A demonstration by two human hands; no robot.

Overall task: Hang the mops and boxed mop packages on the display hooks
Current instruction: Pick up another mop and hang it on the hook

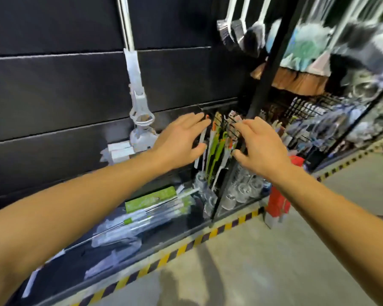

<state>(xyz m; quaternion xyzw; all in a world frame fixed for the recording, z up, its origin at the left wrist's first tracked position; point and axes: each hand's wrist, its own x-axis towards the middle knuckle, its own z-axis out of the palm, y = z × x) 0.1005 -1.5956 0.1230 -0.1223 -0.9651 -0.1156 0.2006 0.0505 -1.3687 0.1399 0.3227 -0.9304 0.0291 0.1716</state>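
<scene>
A white mop [135, 85] with a metal handle hangs upright against the black slat wall. On the low black shelf lie a green boxed mop package [150, 198] and several bagged mops [119, 230]. My left hand [181, 142] and my right hand [261, 149] are stretched forward side by side, fingers spread, holding nothing. Between them, long-handled brushes [217, 146] in green, white and orange hang on black display hooks [232, 120]. My fingertips are at or very near those hooks and brushes; the blur hides whether they touch.
Black-and-yellow hazard tape [186, 246] edges the shelf base on the grey floor. A black upright post [268, 69] splits the bays. Brooms [241, 34] hang top right. Clear glasses [243, 188] stand low behind the post, a red box [276, 202] on the floor.
</scene>
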